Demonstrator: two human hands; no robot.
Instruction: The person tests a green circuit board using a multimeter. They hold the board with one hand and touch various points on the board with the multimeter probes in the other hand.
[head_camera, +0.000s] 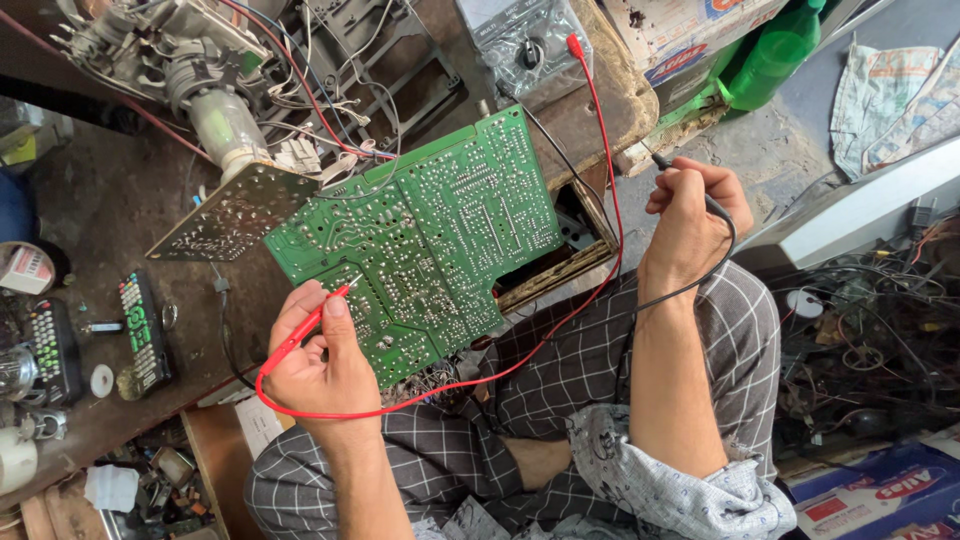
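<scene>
One green circuit board (425, 240) is lying solder-side up across the workbench (120, 200) edge; it is looking stiff, light and fragile, best held by its bare edges. Two remote controls (145, 330) are resting to the left. The left hand (320, 365) is pinching one red probe (318, 318), its tip touching the board. The right hand (695, 215) is closing around one black probe (668, 165), apparently clear of the board.

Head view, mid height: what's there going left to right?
Remote controls → left hand holding red probe → green circuit board → right hand holding black probe → tangle of wires.
</scene>
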